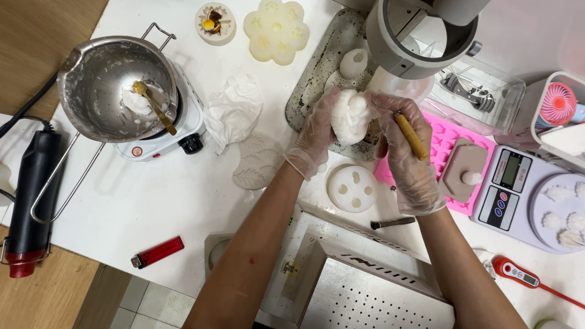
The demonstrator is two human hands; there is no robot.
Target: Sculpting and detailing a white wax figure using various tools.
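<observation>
Both my hands wear clear plastic gloves. My left hand (314, 137) cups a white wax flower-shaped piece (351, 116) from the left. My right hand (409, 155) grips a tool with a yellow wooden handle (412, 136), its tip hidden against the wax piece. The hands meet above a spattered metal tray (323, 64). A round white mould with holes (352, 188) lies just below them.
A steel melting pot (113, 85) with a gold spoon sits on a small white hot plate at left. A crumpled tissue (234, 109), red lighter (157, 252), black heat gun (27, 201), pink silicone mould (448, 137), digital scale (515, 192), red thermometer (518, 274) surround.
</observation>
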